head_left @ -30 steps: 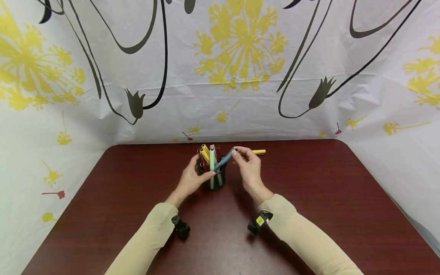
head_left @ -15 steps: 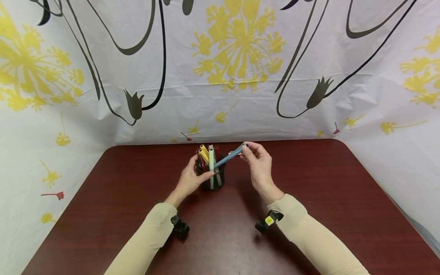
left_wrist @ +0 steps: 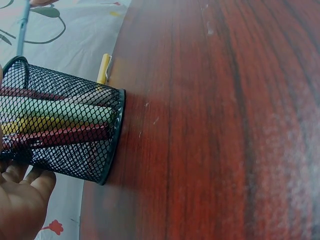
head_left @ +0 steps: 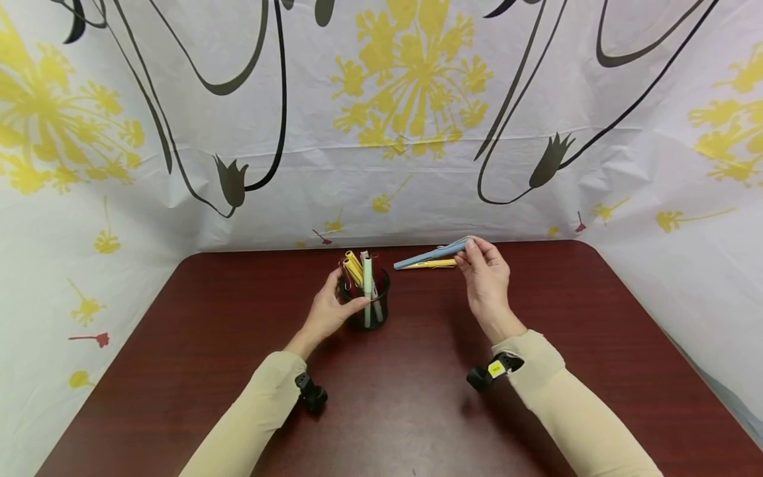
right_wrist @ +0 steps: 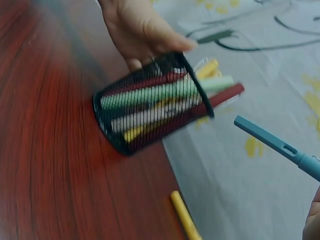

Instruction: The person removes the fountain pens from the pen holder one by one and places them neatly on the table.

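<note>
A black mesh pen holder (head_left: 375,311) stands on the dark red table, with several pens in it: yellow, mint green (head_left: 367,275), dark red and a pale one. My left hand (head_left: 324,311) grips the holder from its left side, thumb along the near rim. To the right of the holder, my right hand (head_left: 489,285) pinches a blue pen (head_left: 432,254) by its capped end, the other end pointing left. In the right wrist view the blue pen (right_wrist: 270,140) is clear of the holder. A yellow pen (head_left: 432,264) lies behind it on the table.
The wood-grain table (head_left: 381,411) ends at the back against a white hanging cloth (head_left: 381,192) with yellow and grey plant prints. Each wrist wears a small black camera, the left one (head_left: 312,394) and the right one (head_left: 485,374).
My right hand has drawn the blue pen up out of the holder and carried it to the right. My left hand has stayed on the holder.
</note>
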The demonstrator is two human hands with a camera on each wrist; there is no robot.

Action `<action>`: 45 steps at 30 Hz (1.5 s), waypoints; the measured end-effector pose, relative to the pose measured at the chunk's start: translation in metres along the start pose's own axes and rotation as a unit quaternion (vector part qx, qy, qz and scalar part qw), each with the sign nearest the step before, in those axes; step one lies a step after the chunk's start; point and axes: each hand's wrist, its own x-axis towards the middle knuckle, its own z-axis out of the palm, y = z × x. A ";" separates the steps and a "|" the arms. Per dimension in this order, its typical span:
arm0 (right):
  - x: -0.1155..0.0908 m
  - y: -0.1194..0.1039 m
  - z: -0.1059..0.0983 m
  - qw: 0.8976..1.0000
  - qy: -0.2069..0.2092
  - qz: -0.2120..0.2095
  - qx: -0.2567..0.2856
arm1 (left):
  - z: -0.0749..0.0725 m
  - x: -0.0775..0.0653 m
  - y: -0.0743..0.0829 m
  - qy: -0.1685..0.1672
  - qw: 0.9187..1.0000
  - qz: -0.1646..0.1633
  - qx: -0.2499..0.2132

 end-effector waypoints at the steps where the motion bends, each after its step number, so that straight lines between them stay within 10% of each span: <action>1: 0.002 0.000 -0.004 1.000 0.007 0.003 -0.002 | 0.000 0.000 0.000 -0.001 1.000 -0.002 0.000; 45: 0.038 0.042 -0.062 0.982 0.006 0.103 -0.156 | 0.002 0.002 -0.006 0.009 1.000 -0.002 0.009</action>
